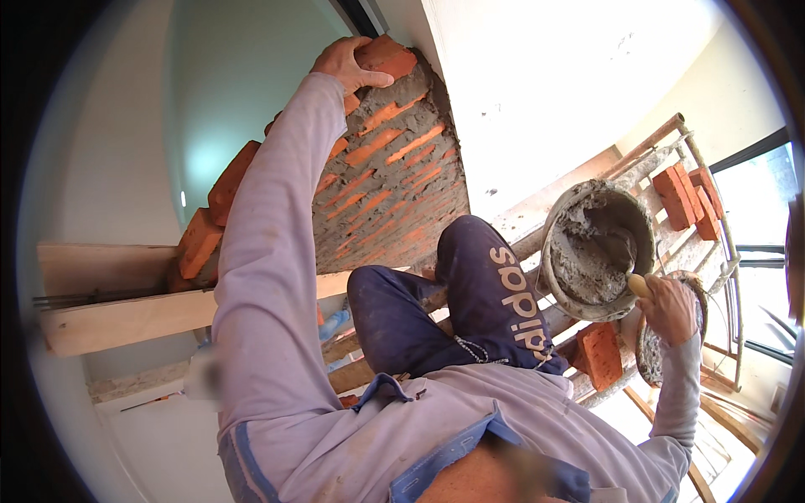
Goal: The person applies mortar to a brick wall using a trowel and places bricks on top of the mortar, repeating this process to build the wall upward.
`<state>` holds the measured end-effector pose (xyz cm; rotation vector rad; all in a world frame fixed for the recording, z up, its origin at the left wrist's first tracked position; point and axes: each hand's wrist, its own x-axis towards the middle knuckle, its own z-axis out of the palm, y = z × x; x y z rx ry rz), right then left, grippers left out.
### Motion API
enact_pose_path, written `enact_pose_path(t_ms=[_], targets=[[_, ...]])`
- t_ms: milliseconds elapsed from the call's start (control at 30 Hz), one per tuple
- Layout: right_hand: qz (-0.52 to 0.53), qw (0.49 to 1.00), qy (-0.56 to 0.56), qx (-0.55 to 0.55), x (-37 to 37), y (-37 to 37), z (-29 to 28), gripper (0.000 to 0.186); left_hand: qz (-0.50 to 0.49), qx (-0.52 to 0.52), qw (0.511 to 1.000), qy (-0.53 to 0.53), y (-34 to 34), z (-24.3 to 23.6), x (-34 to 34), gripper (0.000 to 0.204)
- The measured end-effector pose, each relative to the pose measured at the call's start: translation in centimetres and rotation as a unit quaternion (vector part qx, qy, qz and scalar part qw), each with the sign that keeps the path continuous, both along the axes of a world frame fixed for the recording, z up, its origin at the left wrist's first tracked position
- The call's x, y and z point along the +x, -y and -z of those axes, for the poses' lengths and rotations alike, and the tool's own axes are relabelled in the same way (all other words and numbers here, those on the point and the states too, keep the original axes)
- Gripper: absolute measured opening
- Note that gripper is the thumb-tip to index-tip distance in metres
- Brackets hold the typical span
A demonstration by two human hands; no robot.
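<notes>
My left hand point(345, 65) is closed round the end of an orange brick point(387, 57) at the top of the brick wall point(381, 180), where grey mortar shows between and over the courses. In my right hand point(671, 310) is the pale handle of a trowel point(641, 286). Its blade dips into the wet grey mortar point(591, 260) inside a round bucket point(553, 289), so most of the metal is hidden. The bucket stands to the right of my knees.
Loose bricks point(677, 197) lie on the pole scaffold point(738, 318) beyond the bucket, and another brick point(599, 356) lies nearer me. A mortar-crusted container point(650, 356) is partly behind my right hand. A wooden plank point(138, 320) runs along the wall's left side.
</notes>
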<state>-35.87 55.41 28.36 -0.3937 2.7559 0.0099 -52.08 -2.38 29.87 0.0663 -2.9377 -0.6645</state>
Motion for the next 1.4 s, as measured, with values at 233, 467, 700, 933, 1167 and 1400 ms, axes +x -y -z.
enact_pose_path(t_ms=[233,467,700,933,1167,1400], targets=[[0.055,0.994,-0.090,-0.005,3.3,-1.7,-10.2,0.035,0.066,0.037,0.997,0.025,1.5,0.3,0.5,0.098],[0.105,0.956,-0.177,-0.209,6.7,-3.0,-8.1,0.052,-0.018,0.042,0.999,0.012,2.9,1.1,2.5,0.117],[-0.168,0.917,-0.163,-0.322,-0.8,19.6,-9.4,0.050,-0.043,0.046,0.998,-0.032,3.6,2.7,1.8,0.083],[-0.308,0.839,-0.283,-0.349,-10.2,33.6,-7.4,0.046,-0.053,0.067,0.996,0.033,0.5,0.0,2.4,0.078],[-0.302,0.866,-0.234,-0.323,-11.3,36.3,-6.0,0.043,-0.068,0.044,0.997,0.004,1.1,0.1,3.5,0.057],[-0.318,0.874,-0.189,-0.316,-12.2,36.7,-7.4,0.041,-0.093,-0.004,0.996,-0.001,1.1,0.2,3.4,0.059]])
